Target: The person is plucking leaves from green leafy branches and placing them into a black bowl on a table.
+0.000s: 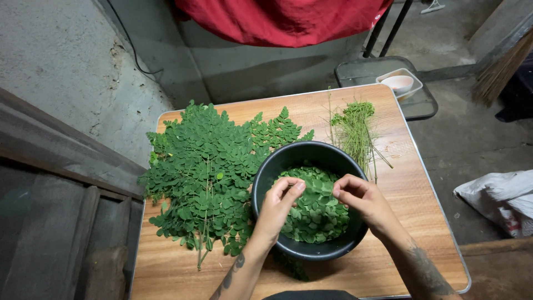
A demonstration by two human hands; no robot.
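Leaves [316, 208], small, round and green, are lying heaped inside a black bowl [272, 166] that is sitting on a wooden table [411, 222], toward its near edge. Both hands are hovering over that bowl. From the bowl's left rim, the left hand [279, 205] is reaching in with its fingers curled and the thumb and forefinger pinching together above the heap; whether anything thin is caught between them is too small to tell. From the bowl's right rim, the right hand [361, 197] is reaching in the same way, fingers bent inward and fingertips closing toward the left hand's, the two hands nearly meeting over the bowl's middle. Both forearms are showing dark tattoos.

Left of the bowl, a wide pile of leafy branches [205, 172] is spreading across the tabletop, its edge touching the bowl's rim. Behind the bowl to the right, a small bundle of bare thin stems [355, 130] is lying on the wood, just beside the rim. Farther behind the bowl, past the table's far corner, a white dish [397, 83] is resting on a dark tray [427, 105]. Well to the right of the bowl, on the floor, a white sack [499, 197] is lying.
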